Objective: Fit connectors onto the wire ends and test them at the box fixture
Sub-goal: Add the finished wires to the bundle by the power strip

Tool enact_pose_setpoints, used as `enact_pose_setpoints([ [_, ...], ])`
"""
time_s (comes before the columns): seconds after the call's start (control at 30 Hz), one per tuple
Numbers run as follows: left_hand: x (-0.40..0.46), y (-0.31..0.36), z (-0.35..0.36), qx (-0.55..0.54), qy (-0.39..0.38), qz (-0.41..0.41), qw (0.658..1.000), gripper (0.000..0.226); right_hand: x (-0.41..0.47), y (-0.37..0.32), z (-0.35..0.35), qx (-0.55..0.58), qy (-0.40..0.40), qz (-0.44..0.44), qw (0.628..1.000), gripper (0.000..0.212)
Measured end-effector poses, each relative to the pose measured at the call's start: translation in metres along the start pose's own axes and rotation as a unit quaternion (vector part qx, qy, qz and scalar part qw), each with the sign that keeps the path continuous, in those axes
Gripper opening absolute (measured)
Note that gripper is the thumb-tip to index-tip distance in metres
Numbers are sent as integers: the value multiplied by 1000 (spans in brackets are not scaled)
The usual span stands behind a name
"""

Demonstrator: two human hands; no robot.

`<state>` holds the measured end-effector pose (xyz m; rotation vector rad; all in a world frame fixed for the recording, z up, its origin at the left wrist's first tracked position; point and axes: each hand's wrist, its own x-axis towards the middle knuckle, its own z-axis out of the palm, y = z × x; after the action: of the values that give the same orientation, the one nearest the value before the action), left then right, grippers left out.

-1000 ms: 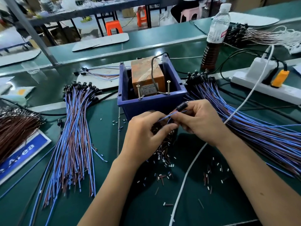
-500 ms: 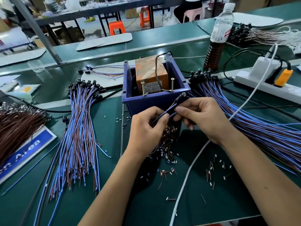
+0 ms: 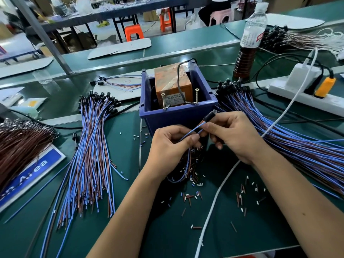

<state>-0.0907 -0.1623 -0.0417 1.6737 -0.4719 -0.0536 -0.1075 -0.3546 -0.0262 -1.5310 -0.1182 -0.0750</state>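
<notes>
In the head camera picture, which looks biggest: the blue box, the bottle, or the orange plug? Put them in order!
1. Blue box, biggest.
2. Bottle, tall but narrow; it stands farther back, so it may really be closer in size.
3. Orange plug, clearly smallest.

One blue box fixture (image 3: 178,116) holds one orange block (image 3: 173,81) and two upright screws (image 3: 163,101). Three large wire bundles lie around it: a blue-and-brown bundle (image 3: 89,155) on the left, another on the right (image 3: 297,146), and a brown bundle (image 3: 20,146) far left. One bottle (image 3: 249,41) and one power strip (image 3: 305,94) stand behind.
</notes>
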Motion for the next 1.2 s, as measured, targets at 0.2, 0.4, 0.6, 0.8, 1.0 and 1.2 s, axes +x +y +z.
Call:
enact_pose_setpoints([
  [0.2,-2,7,-1,-84,-37,-62,994,8,-1,-3,-1,34,-9,30,999,19],
  [0.4,-3,12,-7,-152,-87,-110,978,13,2,-8,-8,111,21,36,993,22],
  [0.6,-2,11,-8,-166,-58,-123,977,13,-1,-6,-3,67,0,31,997,30],
  [0.8,-3,11,-8,-183,-39,-118,975,14,-5,-1,6,48,-55,39,997,20],
  [1.0,-4,12,-1,-160,25,-62,985,13,-6,0,15,101,-24,5,995,9],
  [1.2,-6,14,5,-135,56,14,989,16,-8,-1,23,110,-29,-27,993,8],
])
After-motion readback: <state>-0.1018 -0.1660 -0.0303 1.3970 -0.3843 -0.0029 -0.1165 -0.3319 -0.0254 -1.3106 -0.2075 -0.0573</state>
